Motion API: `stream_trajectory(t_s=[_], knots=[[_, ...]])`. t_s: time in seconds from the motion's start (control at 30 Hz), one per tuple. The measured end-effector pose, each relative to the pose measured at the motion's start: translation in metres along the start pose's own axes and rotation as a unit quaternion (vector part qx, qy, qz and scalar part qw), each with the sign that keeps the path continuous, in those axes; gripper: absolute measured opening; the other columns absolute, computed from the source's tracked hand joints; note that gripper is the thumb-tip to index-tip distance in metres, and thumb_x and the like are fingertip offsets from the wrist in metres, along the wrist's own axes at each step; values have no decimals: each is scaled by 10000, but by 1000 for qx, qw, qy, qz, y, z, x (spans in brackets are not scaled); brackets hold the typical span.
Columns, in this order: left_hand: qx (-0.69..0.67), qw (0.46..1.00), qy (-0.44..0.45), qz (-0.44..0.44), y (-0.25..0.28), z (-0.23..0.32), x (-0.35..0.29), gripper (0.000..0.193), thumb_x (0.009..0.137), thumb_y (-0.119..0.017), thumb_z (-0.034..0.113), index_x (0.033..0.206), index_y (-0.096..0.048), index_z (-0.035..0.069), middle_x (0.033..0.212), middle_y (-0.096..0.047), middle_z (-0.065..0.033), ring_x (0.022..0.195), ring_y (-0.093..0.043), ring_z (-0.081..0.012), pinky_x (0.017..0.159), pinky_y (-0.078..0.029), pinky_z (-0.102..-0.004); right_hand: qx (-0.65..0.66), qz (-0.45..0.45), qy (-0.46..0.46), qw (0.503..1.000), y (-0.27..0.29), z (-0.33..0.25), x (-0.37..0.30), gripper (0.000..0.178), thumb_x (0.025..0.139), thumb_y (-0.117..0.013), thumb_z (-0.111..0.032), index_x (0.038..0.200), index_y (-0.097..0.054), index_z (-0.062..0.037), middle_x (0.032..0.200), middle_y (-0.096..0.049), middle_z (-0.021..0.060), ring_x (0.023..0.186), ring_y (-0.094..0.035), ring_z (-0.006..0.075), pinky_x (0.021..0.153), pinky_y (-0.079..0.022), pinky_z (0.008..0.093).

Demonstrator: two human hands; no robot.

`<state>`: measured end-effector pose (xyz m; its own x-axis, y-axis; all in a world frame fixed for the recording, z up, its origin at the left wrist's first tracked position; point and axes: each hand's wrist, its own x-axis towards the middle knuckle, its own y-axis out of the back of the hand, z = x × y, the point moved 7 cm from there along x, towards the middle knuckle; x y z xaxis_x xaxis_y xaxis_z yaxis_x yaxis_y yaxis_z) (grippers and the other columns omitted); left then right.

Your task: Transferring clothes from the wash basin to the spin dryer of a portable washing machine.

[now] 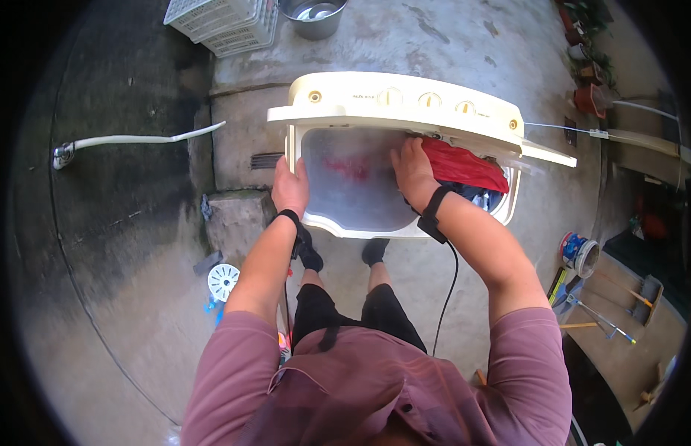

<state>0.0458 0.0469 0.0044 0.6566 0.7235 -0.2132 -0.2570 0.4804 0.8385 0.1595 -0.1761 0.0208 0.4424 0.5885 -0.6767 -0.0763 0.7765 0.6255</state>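
Two hands (290, 190) are at one three-dial washer (410, 100).

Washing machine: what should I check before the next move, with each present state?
1. Left hand at the left edge of the left tub: ok.
2. Right hand gripping the red cloth: cannot tell; contact is hidden.
3. Left tub clear to the bottom: not ok; cloudy, with a reddish patch.
4. Dark cloth fully in view: not ok; partly hidden.
5. Dials correctly set: cannot tell; too small.

You've got your left hand (290, 187) gripping a cream boxy plastic washer (410, 104), right hand (415, 172) up by some crumpled red cloth (466, 166).
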Motion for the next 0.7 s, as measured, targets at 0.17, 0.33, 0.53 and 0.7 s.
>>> stream_trajectory(t_s=[0.17,0.33,0.53,0.7], knots=[[6,997,52,-51,-9,3,3,481,925,-506,438,1220,-503,58,1140,-612,-224,1031,-589,-419,873,-471,-483,8,4,25,1000,-8,-9,5,292,890,-532,-246,1116,-692,-153,1163,-631,96,1102,-551,250,906,-349,459],[-22,1000,8,-16,-4,-7,5,426,941,-500,416,1190,-529,72,1107,-619,-225,993,-596,-424,820,-477,-486,175,176,-9,969,-1,20,-66,168,816,-533,-189,823,-693,-139,845,-666,39,860,-611,231,859,-399,389],[-8,999,16,-27,-10,-11,3,438,949,-492,401,1211,-516,50,1114,-620,-221,1021,-588,-418,849,-474,-478,347,329,-176,861,-50,89,-168,386,591,-767,-185,963,-673,-143,957,-613,47,1015,-541,270,982,-378,472],[3,999,-29,16,-6,-10,3,416,964,-484,384,1214,-526,54,1071,-632,-232,996,-597,-425,849,-470,-465,510,284,-273,765,-156,77,-127,472,754,-589,5,1208,-545,-118,1411,-376,270,1236,-424,444,1061,-359,463]])
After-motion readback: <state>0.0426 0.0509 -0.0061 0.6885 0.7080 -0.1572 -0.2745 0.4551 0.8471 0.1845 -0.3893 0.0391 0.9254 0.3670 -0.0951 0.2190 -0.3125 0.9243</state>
